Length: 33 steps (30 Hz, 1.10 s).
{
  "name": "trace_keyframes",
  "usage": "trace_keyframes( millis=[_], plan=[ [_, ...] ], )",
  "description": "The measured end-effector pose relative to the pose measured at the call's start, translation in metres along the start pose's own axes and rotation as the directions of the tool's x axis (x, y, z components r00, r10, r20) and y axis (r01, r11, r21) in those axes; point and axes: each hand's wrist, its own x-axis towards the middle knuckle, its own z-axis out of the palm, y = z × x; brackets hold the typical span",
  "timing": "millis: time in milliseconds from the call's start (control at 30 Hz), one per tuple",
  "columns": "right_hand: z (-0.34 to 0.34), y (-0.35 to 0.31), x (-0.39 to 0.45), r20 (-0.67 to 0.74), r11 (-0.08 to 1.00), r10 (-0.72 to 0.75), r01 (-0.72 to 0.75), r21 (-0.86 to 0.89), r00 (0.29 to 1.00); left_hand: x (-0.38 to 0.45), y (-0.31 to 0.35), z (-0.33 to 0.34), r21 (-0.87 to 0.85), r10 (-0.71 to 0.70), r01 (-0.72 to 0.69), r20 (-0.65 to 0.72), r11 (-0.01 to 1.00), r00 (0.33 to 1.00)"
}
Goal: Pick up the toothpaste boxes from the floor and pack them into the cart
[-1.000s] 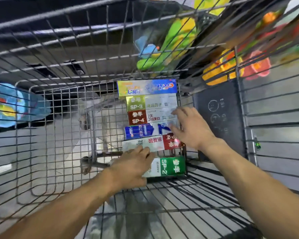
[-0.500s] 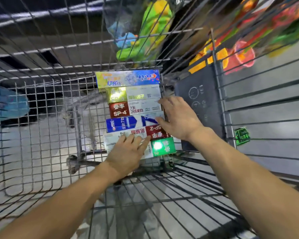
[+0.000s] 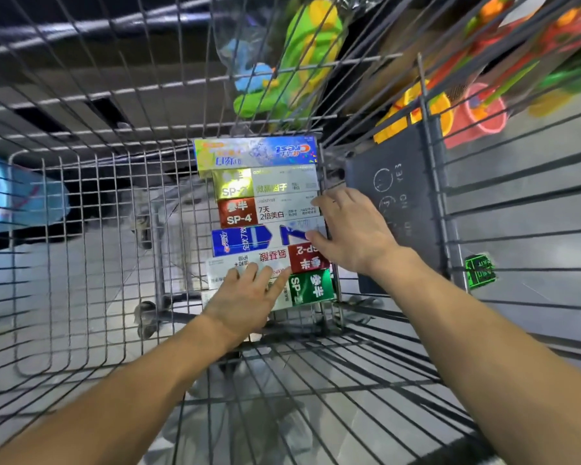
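Wire cart (image 3: pixel 81 229) holds six boxes (image 3: pixel 265 209) stacked at its far wall. Left hand (image 3: pixel 245 300), right hand (image 3: pixel 353 229) press flat, fingers straight. Squaring step; next: fetch more boxes.

Cart (image 3: pixel 81 203): grey wire mesh. Boxes in the row, far to near: top box (image 3: pixel 255 152) yellow into blue; gold-and-silver box (image 3: pixel 265 183); SP-4 box (image 3: pixel 269 211) dark red end, white body; blue box (image 3: pixel 242 240) with white arrow; white box (image 3: pixel 249 263) with red end; green-ended box (image 3: pixel 311 287). Panel (image 3: pixel 396 203) at right: dark grey, pale markings. Green tag (image 3: pixel 480 270) on the side wire.
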Motion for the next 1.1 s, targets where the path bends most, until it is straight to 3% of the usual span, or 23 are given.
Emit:
trace_keyframes(
  millis=[167, 300, 433, 600, 767, 867, 967, 1100],
  plan=[
    [0.005, -0.001, 0.001, -0.002, 0.999, -0.031, 0.031, -0.039, 1.000, 0.009, 0.000, 0.010, 0.120, 0.072, -0.060, -0.094, 0.991, 0.993],
    [-0.005, -0.010, -0.003, 0.044, 0.996, -0.057, 0.060, -0.060, 0.997, 0.009, 0.001, -0.007, 0.072, 0.073, -0.071, -0.025, 0.995, 0.997],
    [-0.030, -0.039, -0.017, 0.148, 0.988, -0.111, 0.125, -0.088, 0.983, -0.015, -0.033, -0.051, -0.076, -0.142, 0.140, -0.025, 0.987, 0.990],
    [-0.101, -0.079, -0.033, 0.138, 0.981, -0.138, 0.155, -0.120, 0.981, -0.106, -0.104, -0.119, -0.043, -0.365, 0.363, -0.153, 0.931, 0.918],
    [-0.206, -0.151, -0.047, -0.041, 0.955, -0.251, 0.241, -0.172, 0.967, -0.249, -0.146, -0.203, -0.093, -0.581, 0.581, -0.284, 0.808, 0.763],
    [-0.265, -0.215, -0.065, -0.076, 0.938, -0.318, 0.302, -0.168, 0.945, -0.340, -0.149, -0.227, -0.291, -0.756, 0.701, -0.325, 0.651, 0.568],
    [-0.302, -0.295, -0.089, -0.075, 0.900, -0.404, 0.381, -0.213, 0.912, -0.428, -0.151, -0.205, -0.438, -0.841, 0.719, -0.323, 0.539, 0.433],
    [-0.310, -0.426, -0.125, -0.060, 0.823, -0.535, 0.504, -0.262, 0.843, -0.558, -0.131, -0.155, -0.498, -0.920, 0.780, -0.295, 0.379, 0.259]
  ],
)
